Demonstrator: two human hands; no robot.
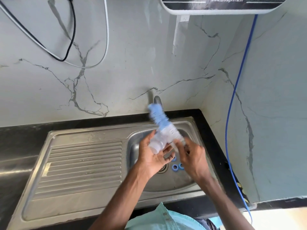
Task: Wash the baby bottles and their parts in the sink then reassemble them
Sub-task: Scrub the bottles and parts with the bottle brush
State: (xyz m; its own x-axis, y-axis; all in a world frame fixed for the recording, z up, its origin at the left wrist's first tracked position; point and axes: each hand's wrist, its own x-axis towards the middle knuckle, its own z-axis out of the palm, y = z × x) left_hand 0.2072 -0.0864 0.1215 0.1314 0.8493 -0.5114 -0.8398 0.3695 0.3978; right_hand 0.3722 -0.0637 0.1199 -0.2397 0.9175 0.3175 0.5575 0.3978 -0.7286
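Over the sink basin point(174, 183), my left hand point(154, 159) grips a clear baby bottle point(157, 144) lying on its side in my fingers. My right hand point(194, 157) holds the lower end of a bottle brush point(159, 117) with blue and white bristles. The brush is blurred and points up and to the left, past the bottle. Whether its bristles touch the bottle I cannot tell. Three blue bottle rings point(175, 167) lie on the basin floor beside the drain point(162, 169), partly hidden by my hands.
A ribbed steel drainboard point(83, 163) lies left of the basin. The tap point(157, 100) stands behind the brush. Black countertop point(214, 146) borders the sink. A blue hose point(232, 103) runs down the right wall, and a water purifier point(216, 5) hangs overhead.
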